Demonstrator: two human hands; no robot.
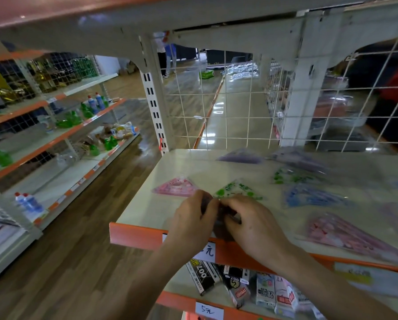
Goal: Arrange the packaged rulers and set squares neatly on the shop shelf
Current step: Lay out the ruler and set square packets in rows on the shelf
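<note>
While they meet just above the front edge of the shelf (145,204), the hands are both clenched inward. The left hand (191,220) and the right hand (253,227) curl their fingers toward each other and pinch a small dark object (219,215) between them. Blur hides what that object is.

Just behind the knuckles lies a green set square packet (237,189), flat on the shelf. Its near corner reaches the fingertips, though I cannot tell whether it is touched. A pink set square packet (175,187) lies flat just to its left, apart from the hands.

Further right and back, more packets lie scattered at loose angles:
- two purple packets (242,156) near the wire grid (216,112) at the back
- a second green packet (290,176)
- a blue packet (313,197) in front of that green one
- a larger pink packet (341,234) close to the front edge, well right of the right hand

Below the wrists, a white price label (208,252) sits on the shelf's orange front strip (133,234), and the left forearm partly covers it. On the lower shelf, black and pale boxes (205,277) stand crowded together.
</note>
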